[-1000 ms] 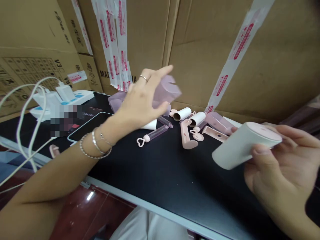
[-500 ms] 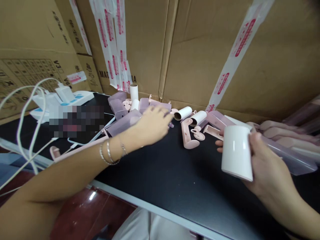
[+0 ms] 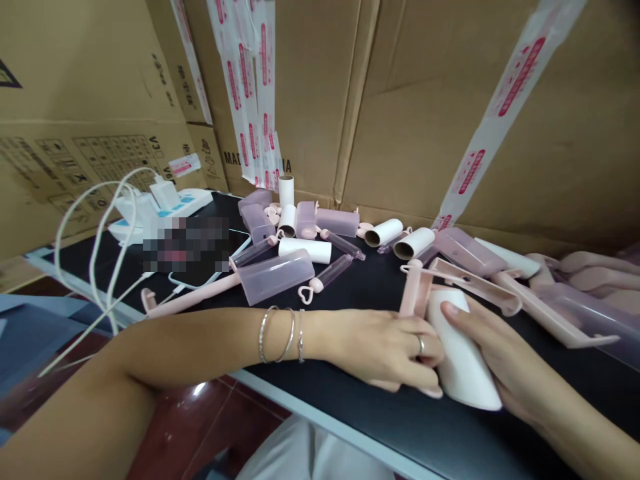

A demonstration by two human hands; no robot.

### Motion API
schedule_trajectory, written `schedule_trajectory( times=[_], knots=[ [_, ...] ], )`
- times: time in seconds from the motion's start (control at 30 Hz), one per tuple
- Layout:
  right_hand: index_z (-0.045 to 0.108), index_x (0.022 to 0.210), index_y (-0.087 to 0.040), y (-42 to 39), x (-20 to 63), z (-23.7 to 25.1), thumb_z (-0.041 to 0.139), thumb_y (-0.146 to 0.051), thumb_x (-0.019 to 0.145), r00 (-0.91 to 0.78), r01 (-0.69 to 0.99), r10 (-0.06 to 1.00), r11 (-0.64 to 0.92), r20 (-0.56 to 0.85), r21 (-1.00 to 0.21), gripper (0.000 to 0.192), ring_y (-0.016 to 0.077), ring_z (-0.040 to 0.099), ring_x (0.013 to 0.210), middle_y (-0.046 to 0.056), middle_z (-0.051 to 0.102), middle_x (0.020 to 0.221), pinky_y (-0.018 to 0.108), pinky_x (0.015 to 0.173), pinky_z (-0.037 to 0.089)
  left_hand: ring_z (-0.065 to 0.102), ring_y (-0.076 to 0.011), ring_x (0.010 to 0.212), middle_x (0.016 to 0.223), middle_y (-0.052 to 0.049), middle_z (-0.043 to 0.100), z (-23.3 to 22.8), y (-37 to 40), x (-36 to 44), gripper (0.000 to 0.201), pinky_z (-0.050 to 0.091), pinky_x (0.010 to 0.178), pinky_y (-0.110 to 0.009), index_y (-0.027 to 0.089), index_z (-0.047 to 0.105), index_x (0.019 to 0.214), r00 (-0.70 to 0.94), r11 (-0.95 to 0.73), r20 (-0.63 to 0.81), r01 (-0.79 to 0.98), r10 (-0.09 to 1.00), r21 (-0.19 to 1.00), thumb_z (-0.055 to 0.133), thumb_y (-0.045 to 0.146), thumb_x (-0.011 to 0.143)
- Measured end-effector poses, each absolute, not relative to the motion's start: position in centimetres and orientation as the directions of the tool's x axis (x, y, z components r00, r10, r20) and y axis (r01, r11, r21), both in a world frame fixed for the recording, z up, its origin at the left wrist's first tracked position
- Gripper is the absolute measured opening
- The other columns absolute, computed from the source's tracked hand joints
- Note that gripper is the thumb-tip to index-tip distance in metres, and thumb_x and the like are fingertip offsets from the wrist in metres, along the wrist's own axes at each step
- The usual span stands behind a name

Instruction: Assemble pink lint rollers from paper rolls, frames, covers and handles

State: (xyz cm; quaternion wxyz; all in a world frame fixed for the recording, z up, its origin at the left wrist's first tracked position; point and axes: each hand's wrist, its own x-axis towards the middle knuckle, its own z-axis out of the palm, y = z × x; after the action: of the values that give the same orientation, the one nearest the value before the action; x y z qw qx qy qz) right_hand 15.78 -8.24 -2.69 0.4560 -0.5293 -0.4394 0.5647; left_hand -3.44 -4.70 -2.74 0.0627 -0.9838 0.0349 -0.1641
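My right hand [image 3: 510, 353] is closed around a white lint roller refill [image 3: 465, 363], tilted just above the black table. Close against it, my left hand [image 3: 387, 350] has its fingers curled round the lower part of a pale pink plastic roller frame [image 3: 417, 290]. That frame's upper part shows above the fingers, beside the refill's upper end. Where the left fingertips meet the refill, I cannot tell whether they touch it. Behind the hands lie narrower white tubes [image 3: 383, 233], a translucent purple cover [image 3: 275, 275] and a small purple stick with a heart-shaped loop [image 3: 330, 275].
Pink handles and purple covers [image 3: 585, 310] are heaped at the right. A phone [image 3: 210, 263], white cables [image 3: 93, 267] and a power strip [image 3: 193, 203] occupy the left. Tall cardboard [image 3: 410, 133] stands along the back. The table's pale front edge [image 3: 320, 417] runs close to my lap.
My left hand has come from the parts at the back left to beside my right hand and now grips a pink frame. The refill has tilted and moved slightly lower. The view has shifted left.
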Motion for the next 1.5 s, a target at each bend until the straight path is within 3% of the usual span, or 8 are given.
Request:
schedule_trajectory(
  times=[0.13, 0.37, 0.5, 0.9, 1.17, 1.3, 1.4, 1.5],
  knots=[
    [0.057, 0.120, -0.024, -8.2, 16.4, -2.4, 0.078, -0.058, 0.065, -0.008, 0.014, 0.993, -0.118, -0.118, -0.993, 0.068, 0.0158, 0.058, 0.061, 0.002, 0.066, 0.083, 0.026, 0.050, 0.048, 0.062, -0.0196, 0.087, 0.092, -0.006, 0.072, -2.8, -5.5, -3.2, 0.019, 0.050, 0.091, -0.027, 0.021, 0.070, 0.090, 0.918, -0.971, 0.320, -0.239, -0.232, -0.017, 0.052, 0.020, 0.086],
    [0.046, 0.131, -0.024, -8.5, 16.6, -2.7, 0.070, -0.060, 0.074, -0.257, 0.194, 0.959, -0.068, -0.118, -0.979, 0.072, 0.0204, 0.062, 0.082, 0.005, 0.065, 0.100, 0.031, 0.070, 0.050, 0.054, -0.0123, 0.066, 0.076, -0.001, 0.062, -3.6, -4.4, -4.3, 0.006, 0.044, 0.060, -0.022, 0.021, 0.048, 0.083, 0.863, -0.907, 0.425, 0.086, 0.274, 0.412, 0.053, 0.020, 0.086],
    [0.040, 0.137, -0.027, -8.6, 16.6, -2.8, 0.066, -0.061, 0.078, -0.240, 0.275, 0.971, 0.090, 0.023, -0.957, 0.073, 0.0242, 0.060, 0.101, 0.007, 0.060, 0.119, 0.037, 0.086, 0.049, 0.051, -0.0096, 0.061, 0.074, 0.002, 0.060, -3.1, -4.8, -4.3, 0.011, 0.040, 0.057, -0.020, 0.021, 0.045, 0.081, 0.856, -0.870, 0.413, 0.082, 0.311, 0.485, 0.054, 0.018, 0.085],
    [0.029, 0.145, -0.032, -9.8, 15.7, -2.8, 0.059, -0.057, 0.086, -0.357, 0.321, 0.919, 0.291, 0.170, -0.901, 0.071, 0.0241, 0.060, 0.112, 0.009, 0.051, 0.138, 0.041, 0.096, 0.049, 0.059, -0.0139, 0.060, 0.064, 0.001, 0.065, -3.0, -5.9, -3.8, 0.009, 0.036, 0.048, -0.027, 0.021, 0.057, 0.083, 0.870, -0.976, 0.492, -0.117, -0.012, 0.184, 0.054, 0.026, 0.090],
    [0.053, 0.121, -0.034, -9.3, 15.9, -3.0, 0.058, -0.038, 0.092, -0.297, 0.333, 0.841, 0.535, 0.452, -0.776, 0.029, 0.0115, 0.064, 0.097, -0.002, 0.063, 0.116, 0.021, 0.084, 0.051, 0.064, -0.0129, 0.078, 0.088, -0.002, 0.071, -3.0, -6.1, -3.6, 0.011, 0.048, 0.065, -0.025, 0.022, 0.062, 0.099, 0.690, -0.970, 0.687, -0.222, -0.227, -0.098, 0.057, 0.020, 0.090],
    [0.052, 0.123, -0.032, -9.1, 16.1, -2.8, 0.060, -0.032, 0.091, -0.273, 0.380, 0.766, 0.642, 0.582, -0.666, 0.034, 0.0135, 0.061, 0.110, 0.000, 0.063, 0.120, 0.022, 0.093, 0.049, 0.055, -0.0214, 0.112, 0.117, -0.012, 0.057, -3.4, -6.0, -3.7, 0.041, 0.054, 0.084, -0.031, 0.020, 0.046, 0.119, 0.430, -0.973, 0.881, -0.019, 0.200, 0.230, 0.066, 0.025, 0.084],
    [0.050, 0.126, -0.030, -9.2, 16.1, -2.6, 0.062, -0.025, 0.089, -0.296, 0.422, 0.693, 0.712, 0.657, -0.561, 0.039, 0.0149, 0.058, 0.116, 0.002, 0.060, 0.122, 0.025, 0.099, 0.046, 0.051, -0.0230, 0.118, 0.133, -0.014, 0.043, -3.6, -6.4, -3.6, 0.062, 0.056, 0.074, -0.028, 0.024, 0.033, 0.133, 0.481, -0.808, 0.695, 0.049, 0.534, 0.587, 0.069, 0.034, 0.083],
    [0.049, 0.127, -0.028, -9.3, 15.8, -2.6, 0.062, -0.021, 0.087, -0.316, 0.425, 0.637, 0.758, 0.704, -0.495, 0.042, 0.0157, 0.056, 0.117, 0.004, 0.058, 0.121, 0.028, 0.102, 0.045, 0.047, -0.0291, 0.129, 0.144, -0.019, 0.036, -3.2, -7.0, -3.5, 0.080, 0.053, 0.091, -0.041, 0.021, 0.022, 0.142, 0.633, -0.672, 0.476, 0.096, 0.611, 0.735, 0.071, 0.037, 0.080]
  ],
)
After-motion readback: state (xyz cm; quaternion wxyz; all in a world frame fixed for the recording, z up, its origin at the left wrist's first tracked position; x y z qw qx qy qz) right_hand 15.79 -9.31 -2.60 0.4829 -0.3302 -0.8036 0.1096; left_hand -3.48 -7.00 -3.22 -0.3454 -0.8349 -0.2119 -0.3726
